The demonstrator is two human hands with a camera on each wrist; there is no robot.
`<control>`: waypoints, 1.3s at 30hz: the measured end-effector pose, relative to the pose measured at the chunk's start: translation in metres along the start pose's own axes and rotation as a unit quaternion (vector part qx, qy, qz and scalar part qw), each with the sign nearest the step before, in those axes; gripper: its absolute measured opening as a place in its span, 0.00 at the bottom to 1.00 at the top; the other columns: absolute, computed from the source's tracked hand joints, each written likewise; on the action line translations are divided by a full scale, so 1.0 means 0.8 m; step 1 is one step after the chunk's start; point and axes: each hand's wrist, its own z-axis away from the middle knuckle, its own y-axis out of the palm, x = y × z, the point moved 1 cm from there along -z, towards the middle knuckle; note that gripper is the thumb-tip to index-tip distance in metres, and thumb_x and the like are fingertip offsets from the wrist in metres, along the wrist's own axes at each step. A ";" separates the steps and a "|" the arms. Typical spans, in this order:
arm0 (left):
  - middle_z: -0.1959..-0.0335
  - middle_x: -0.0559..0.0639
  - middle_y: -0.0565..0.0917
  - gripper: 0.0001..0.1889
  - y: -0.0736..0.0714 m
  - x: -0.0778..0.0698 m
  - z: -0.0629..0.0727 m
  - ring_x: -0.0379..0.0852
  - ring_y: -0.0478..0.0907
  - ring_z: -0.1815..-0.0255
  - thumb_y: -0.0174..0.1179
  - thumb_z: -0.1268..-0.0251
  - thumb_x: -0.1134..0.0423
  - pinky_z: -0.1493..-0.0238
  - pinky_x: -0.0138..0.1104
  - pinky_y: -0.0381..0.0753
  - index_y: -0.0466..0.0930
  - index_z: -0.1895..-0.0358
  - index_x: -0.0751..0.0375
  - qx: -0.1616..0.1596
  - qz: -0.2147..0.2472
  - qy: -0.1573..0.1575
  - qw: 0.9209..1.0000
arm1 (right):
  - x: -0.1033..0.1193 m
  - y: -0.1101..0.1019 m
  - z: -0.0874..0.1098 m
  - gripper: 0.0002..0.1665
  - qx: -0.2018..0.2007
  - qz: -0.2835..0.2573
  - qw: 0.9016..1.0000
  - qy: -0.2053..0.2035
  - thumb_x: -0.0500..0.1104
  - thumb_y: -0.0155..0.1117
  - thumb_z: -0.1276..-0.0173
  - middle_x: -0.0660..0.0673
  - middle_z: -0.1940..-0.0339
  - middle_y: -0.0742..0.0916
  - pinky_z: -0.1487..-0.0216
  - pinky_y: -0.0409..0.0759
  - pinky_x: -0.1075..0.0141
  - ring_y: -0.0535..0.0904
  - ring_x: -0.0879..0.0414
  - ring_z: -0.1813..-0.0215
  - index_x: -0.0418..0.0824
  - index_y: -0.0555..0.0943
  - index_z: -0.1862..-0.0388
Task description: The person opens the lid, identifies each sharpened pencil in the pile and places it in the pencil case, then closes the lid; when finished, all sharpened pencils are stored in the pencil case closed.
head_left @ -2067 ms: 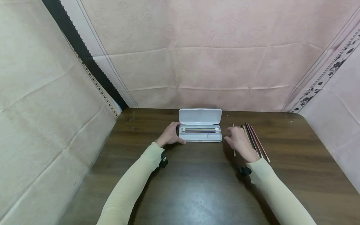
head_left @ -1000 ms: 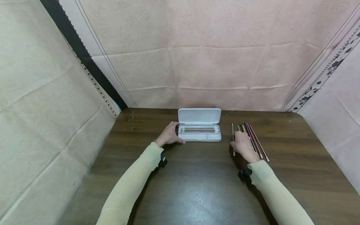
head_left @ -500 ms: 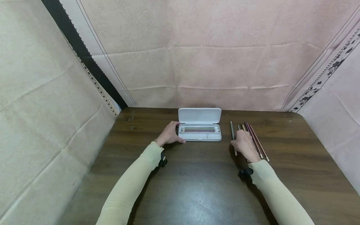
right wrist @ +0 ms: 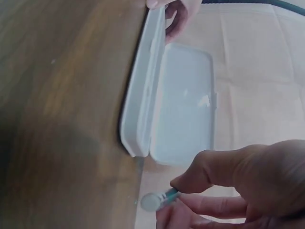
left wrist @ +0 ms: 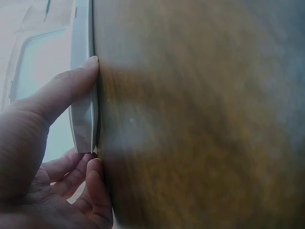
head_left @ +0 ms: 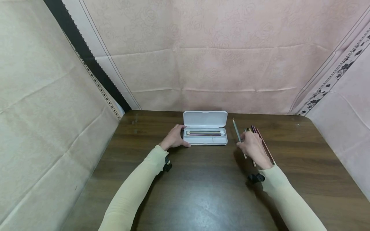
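A white pencil case (head_left: pixel 198 140) stands with its lid (head_left: pixel 205 118) raised, and several coloured pencils (head_left: pixel 203 132) lie in its long compartment. My left hand (head_left: pixel 174 138) grips the case's left end; in the left wrist view the thumb presses its front wall and fingers curl at the corner. To the right of the case, my right hand (head_left: pixel 252 147) pinches a teal pencil (head_left: pixel 236 129) between thumb and fingers. The pencil tilts with its point toward the back. Its pale blunt end (right wrist: pixel 151 202) faces the right wrist camera.
Several more pencils, among them a reddish one (head_left: pixel 266 147), lie on the brown wooden table (head_left: pixel 190 186) beneath and beyond my right hand. Pale cloth (head_left: pixel 216 64) hangs behind the table and along both sides.
My right hand moved right to the pencils, then took hold of the teal pencil and swung its point left and up. My left hand stays on the pencil case.
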 end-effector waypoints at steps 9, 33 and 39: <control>0.17 0.59 0.68 0.52 -0.001 -0.002 0.002 0.58 0.70 0.19 0.85 0.44 0.54 0.15 0.53 0.69 0.65 0.18 0.59 -0.002 -0.002 -0.004 1.000 | 0.027 -0.006 0.010 0.11 -0.037 0.012 0.997 -0.068 0.36 0.70 0.32 0.37 0.60 0.94 0.66 0.76 0.62 0.86 0.48 0.64 0.33 0.89 0.52; 0.17 0.60 0.68 0.52 -0.002 0.000 0.002 0.58 0.69 0.19 0.84 0.42 0.54 0.14 0.53 0.69 0.65 0.18 0.60 0.003 -0.006 0.000 1.000 | 0.063 0.046 -0.066 0.11 -0.064 0.002 0.965 -0.253 0.28 0.66 0.26 0.33 0.51 0.94 0.38 0.84 0.40 0.87 0.35 0.44 0.32 0.93 0.51; 0.17 0.59 0.68 0.52 -0.002 -0.001 0.002 0.58 0.69 0.19 0.84 0.42 0.53 0.14 0.54 0.68 0.64 0.17 0.59 0.006 -0.004 -0.002 1.000 | 0.067 0.064 -0.087 0.11 -0.045 0.042 0.960 -0.271 0.27 0.67 0.26 0.34 0.52 0.95 0.39 0.87 0.41 0.89 0.36 0.45 0.32 0.94 0.52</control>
